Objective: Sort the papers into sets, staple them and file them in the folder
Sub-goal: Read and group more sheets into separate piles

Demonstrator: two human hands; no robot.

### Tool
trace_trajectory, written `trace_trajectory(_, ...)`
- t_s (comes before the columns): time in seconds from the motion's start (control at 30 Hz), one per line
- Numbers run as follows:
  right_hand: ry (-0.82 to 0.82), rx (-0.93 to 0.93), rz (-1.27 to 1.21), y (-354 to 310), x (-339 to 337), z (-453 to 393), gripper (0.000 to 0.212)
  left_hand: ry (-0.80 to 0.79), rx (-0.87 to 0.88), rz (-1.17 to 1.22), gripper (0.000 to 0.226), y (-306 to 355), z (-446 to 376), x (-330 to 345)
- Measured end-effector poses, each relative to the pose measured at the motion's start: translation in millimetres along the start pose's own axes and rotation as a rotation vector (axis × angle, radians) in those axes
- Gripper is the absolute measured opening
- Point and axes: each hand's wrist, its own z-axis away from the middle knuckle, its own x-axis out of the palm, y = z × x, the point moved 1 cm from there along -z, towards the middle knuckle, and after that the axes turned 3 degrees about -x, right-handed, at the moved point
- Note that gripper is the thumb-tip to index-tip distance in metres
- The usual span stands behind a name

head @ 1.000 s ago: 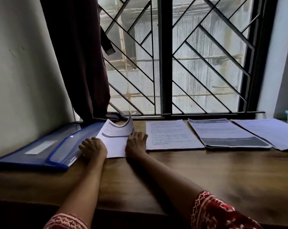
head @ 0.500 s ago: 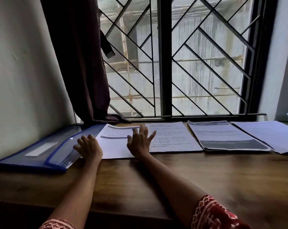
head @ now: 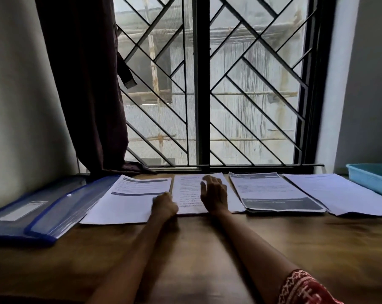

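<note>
A wooden tabletop (head: 185, 249) fills the lower half of the frame, running up to a barred window (head: 207, 84) at the top centre. A dark curtain (head: 87, 84) hangs at the upper left.

Along the far edge of the tabletop lie four lots of paper side by side. Left of centre is a printed sheet with dark header bars (head: 128, 198); its left edge lies over the blue folder (head: 32, 218), which rests flat at the lower left of the frame with its clear flap uppermost. At the centre is a sheet of dense text (head: 188, 194). To the right of that lies a stack with a dark band across its near end (head: 273, 194), and farther right a pale set of sheets (head: 339, 194) reaching the right edge. A light blue tray (head: 372, 176) stands at the far right, just beside that last set.

The left hand (head: 165, 205) rests with curled fingers at the seam between the headed sheet and the dense text sheet; whether it pinches a paper edge cannot be told. The right hand (head: 214, 194) lies on the dense text sheet with fingers extended and slightly spread, gripping nothing. A red patterned sleeve (head: 302, 288) shows at the lower right.
</note>
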Motion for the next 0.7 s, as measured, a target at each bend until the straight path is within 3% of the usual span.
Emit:
trace_trajectory(0.17, -0.175, -0.008, 0.161, 4, 3, 3, 0.033, -0.047, -0.168, 0.021, 0.042, 36, -9, 0)
trace_trajectory(0.4, -0.203, -0.086, 0.217, 5, 10, 2, 0.032, 0.100, -0.237, 0.102, 0.040, 31, -14, 5)
trace_trajectory(0.6, -0.187, -0.063, 0.184, 6, 11, 2, 0.030, -0.044, -0.272, 0.337, 0.050, 19, -20, 4)
trace_trajectory(0.7, -0.186, -0.039, 0.163, 8, 11, 3, 0.030, -0.033, -0.264, 0.446, 0.050, 21, -24, 5)
